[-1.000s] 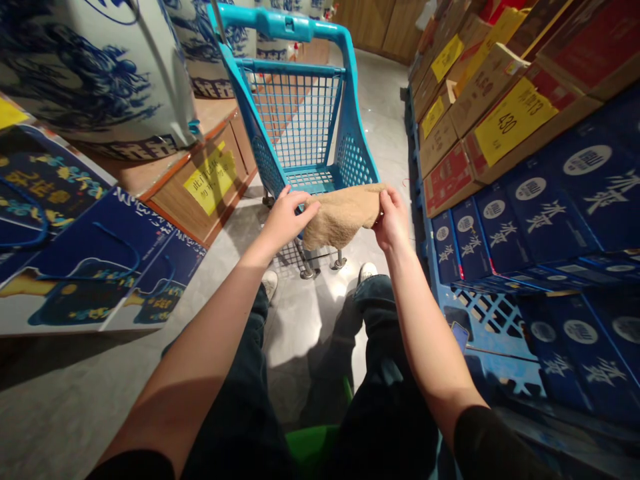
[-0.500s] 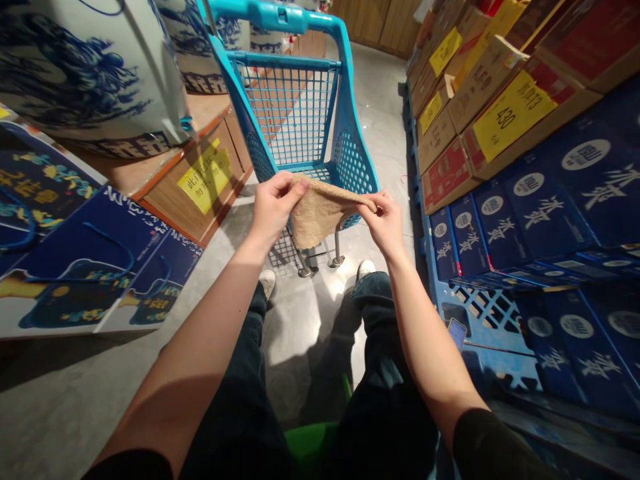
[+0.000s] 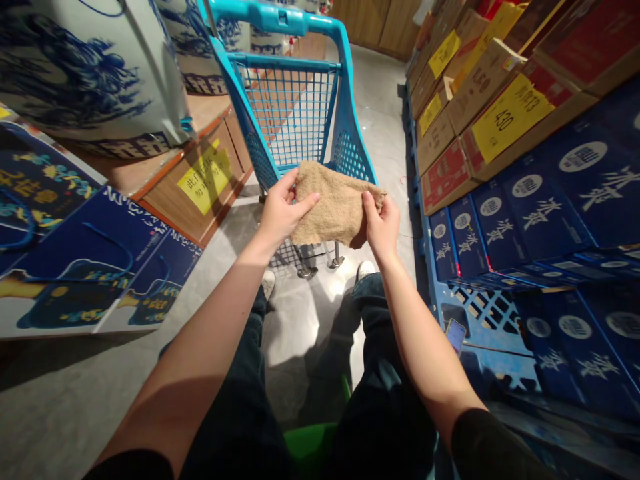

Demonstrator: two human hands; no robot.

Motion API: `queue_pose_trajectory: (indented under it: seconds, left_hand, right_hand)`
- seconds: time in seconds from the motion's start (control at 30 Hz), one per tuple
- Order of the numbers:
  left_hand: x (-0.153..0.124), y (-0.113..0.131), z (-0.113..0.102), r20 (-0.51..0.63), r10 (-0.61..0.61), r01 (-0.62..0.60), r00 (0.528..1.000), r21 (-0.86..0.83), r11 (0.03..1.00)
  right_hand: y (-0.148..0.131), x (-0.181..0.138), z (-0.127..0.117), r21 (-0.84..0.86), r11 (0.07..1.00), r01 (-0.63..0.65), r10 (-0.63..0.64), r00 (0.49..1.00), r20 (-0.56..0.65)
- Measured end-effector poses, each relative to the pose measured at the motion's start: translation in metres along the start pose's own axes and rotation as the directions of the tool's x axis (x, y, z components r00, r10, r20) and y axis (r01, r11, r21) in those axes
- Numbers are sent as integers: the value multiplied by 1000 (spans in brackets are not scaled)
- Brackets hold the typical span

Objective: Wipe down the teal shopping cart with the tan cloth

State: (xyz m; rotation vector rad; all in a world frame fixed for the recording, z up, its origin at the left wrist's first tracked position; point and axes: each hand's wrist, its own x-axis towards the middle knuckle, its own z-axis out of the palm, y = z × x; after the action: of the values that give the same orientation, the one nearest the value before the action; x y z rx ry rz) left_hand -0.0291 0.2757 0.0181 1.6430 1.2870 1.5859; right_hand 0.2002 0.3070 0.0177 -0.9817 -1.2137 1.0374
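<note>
A tan cloth (image 3: 334, 203) is stretched between both my hands just in front of a blue shopping cart (image 3: 295, 100). My left hand (image 3: 283, 212) pinches its left edge, thumb on the near side and fingers behind. My right hand (image 3: 380, 223) grips the cloth's right edge, with a corner bunched in the fingers. The cloth hangs flat and faces me, covering the cart's lower rear edge. My legs in dark trousers and white shoes show below, above a green seat (image 3: 313, 447).
Large blue-and-white ceramic jars (image 3: 90, 73) stand on a wooden platform (image 3: 200, 173) at left, with blue boxes (image 3: 100, 267) leaning below. At right, blue cartons (image 3: 550, 213) sit on a blue pallet (image 3: 480, 320) beside cardboard boxes with yellow price tags (image 3: 510, 113). A grey floor aisle runs ahead.
The cloth was turned from lying low and draped between my hands to being held up flat and spread. My hands rose slightly and came closer together.
</note>
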Motion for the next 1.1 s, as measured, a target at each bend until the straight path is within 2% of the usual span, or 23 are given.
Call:
queue_pose_trajectory:
  seconds: [0.17,0.3,0.47,0.53,0.6,0.67,0.73,0.87,1.0,1.1]
  left_hand:
    - [-8,4,8,-15,69,-60,997,348,935]
    - [-19,10,24,28,75,-80,997,443,893]
    - [-30,12,43,158,74,-129,985,373,919]
    - [-30,10,45,143,72,-113,987,307,945]
    - [-27,9,42,82,61,-78,995,228,971]
    - [-21,9,36,29,50,-54,998,167,984]
    - [-16,10,28,25,49,-52,998,147,988]
    - [-12,6,20,92,-10,-1,996,124,992]
    - [-10,-5,14,171,-108,99,979,55,994]
    - [-5,-5,2,99,-104,103,990,12,995]
  right_hand:
    - [-6,-10,13,50,999,9,-9,1000,-14]
    - [-1,-23,25,38,999,39,-38,999,-14]
    - [16,-26,31,-40,995,92,-96,990,-102]
    - [23,-19,29,-25,997,77,-80,983,-162]
    - [28,-9,24,71,997,1,12,983,-182]
    - [30,0,19,183,976,-119,142,983,-120]
    - [29,4,14,232,949,-213,230,972,-50]
    - [21,4,10,270,937,-219,232,973,-16]
    - [3,3,3,355,893,-277,251,961,117]
    - [-10,5,-6,323,876,-357,305,931,201]
